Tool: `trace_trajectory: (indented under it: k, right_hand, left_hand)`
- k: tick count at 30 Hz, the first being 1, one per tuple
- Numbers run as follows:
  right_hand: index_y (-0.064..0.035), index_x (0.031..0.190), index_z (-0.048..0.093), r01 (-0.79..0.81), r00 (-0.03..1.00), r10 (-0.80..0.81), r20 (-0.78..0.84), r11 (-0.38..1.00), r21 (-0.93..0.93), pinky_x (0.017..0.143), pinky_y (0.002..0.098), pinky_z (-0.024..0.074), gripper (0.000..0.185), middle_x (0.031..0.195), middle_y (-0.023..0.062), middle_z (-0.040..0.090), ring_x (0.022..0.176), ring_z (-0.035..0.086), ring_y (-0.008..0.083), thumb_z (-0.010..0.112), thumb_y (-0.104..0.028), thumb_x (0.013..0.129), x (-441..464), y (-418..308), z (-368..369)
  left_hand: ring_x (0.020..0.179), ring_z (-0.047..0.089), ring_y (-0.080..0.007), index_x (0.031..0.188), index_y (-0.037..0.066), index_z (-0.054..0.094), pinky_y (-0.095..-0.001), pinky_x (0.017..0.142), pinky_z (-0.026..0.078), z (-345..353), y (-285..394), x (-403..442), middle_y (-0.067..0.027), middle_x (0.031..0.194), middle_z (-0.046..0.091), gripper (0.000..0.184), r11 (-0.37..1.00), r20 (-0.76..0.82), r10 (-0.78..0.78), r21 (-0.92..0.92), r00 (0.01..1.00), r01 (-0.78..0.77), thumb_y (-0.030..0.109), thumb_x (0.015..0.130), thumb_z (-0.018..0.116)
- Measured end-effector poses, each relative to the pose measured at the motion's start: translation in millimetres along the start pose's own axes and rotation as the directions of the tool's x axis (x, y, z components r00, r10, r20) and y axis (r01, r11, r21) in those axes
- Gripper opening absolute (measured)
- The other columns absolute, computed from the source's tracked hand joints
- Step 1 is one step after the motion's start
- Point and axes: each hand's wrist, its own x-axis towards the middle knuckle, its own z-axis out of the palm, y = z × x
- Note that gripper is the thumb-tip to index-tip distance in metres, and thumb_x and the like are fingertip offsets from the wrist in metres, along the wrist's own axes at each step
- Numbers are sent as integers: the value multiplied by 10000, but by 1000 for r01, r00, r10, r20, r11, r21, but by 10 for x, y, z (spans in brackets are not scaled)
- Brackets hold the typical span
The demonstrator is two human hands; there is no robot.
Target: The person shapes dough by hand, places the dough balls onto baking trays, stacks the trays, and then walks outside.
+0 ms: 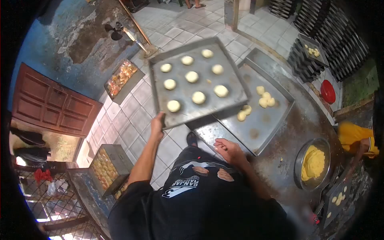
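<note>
My left hand (157, 125) grips the near left corner of a square metal baking tray (182, 110), fingers wrapped round its rim. Several round pale dough balls (191, 77) sit spaced out in rows on it. The tray is tilted and its right side overlaps a larger metal tray (256, 120) on the worktable; I cannot tell whether they touch. Clustered dough pieces (265, 98) lie in that larger tray. My right hand (230, 151) is near my waist, by the larger tray's near edge, fingers loosely bent and apart, holding nothing visible.
On the worktable (276, 170) stands a metal bowl (297, 176) of yellow dough. Another person's arm (357, 154) is at the far right, near a dark tray (335, 202) with dough pieces. Filled containers (136, 78) stand left; stacked trays (340, 36) and a red basin (328, 92) right.
</note>
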Motion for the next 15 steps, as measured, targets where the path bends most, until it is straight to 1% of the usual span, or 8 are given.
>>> trace_trajectory:
  k: [3,4,5,7,8,11,13,15]
  right_hand:
    - [26,1255,598,67,997,-65,28,997,-48,811,308,554,379,1084,166,721,891,692,186,692,-128,922,605,164,306]
    - [-2,1225,614,79,995,-72,69,992,-102,861,350,546,360,1104,166,704,981,687,246,701,-165,917,869,67,371]
    - [-2,1225,614,59,996,-51,71,993,-103,861,350,546,360,1104,166,704,981,687,246,701,-165,917,1142,64,493]
    - [-31,1191,624,193,979,-203,14,906,-378,919,394,524,347,1134,155,678,1068,649,317,710,-203,902,1720,136,783]
    - [-42,1187,614,179,981,-193,-9,926,-333,901,430,509,336,1142,170,657,1074,618,365,674,-227,913,2046,234,952]
    - [-47,1214,605,217,962,-273,-19,803,-555,991,512,453,387,1134,168,651,1086,612,367,694,-226,883,2880,639,1354]
    - [-47,1208,614,165,979,-204,15,743,-649,1004,526,438,404,1112,156,662,1074,622,358,705,-249,870,3234,831,1499]
    - [-48,1202,624,115,990,-139,28,668,-735,1017,540,424,421,1089,145,672,1061,633,349,717,-271,858,3477,991,1617]
  left_hand:
    - [1056,620,-189,1151,29,667,-328,955,460,-648,309,666,-59,1117,686,318,998,-4,39,-57,999,-39,289,973,619]
    - [1026,610,-157,1138,44,672,-309,931,447,-867,377,948,-30,1084,685,306,996,-30,61,-62,998,-63,295,968,631]
    - [929,616,-147,1104,56,680,-295,834,467,-1052,465,1214,-13,1004,674,276,992,-65,99,-68,993,-104,285,955,641]
    - [875,635,-153,1029,-19,696,-301,801,491,-1464,601,1782,-47,975,692,253,997,-126,70,-27,990,-74,186,884,671]
    - [829,625,-152,994,-15,690,-301,756,487,-1601,625,2075,-44,939,682,223,997,-163,77,10,984,-77,166,868,660]
    - [773,619,-160,953,-15,674,-302,701,484,-1755,626,2897,-54,898,670,182,997,-232,-8,76,973,27,122,839,637]
    - [774,613,-164,971,-15,675,-306,709,481,-1914,400,3479,-59,899,668,191,992,-264,25,126,964,9,111,833,637]
    - [776,607,-167,1007,-23,677,-312,719,481,-1862,109,3986,-65,904,669,226,991,-287,-40,112,957,75,106,827,635]
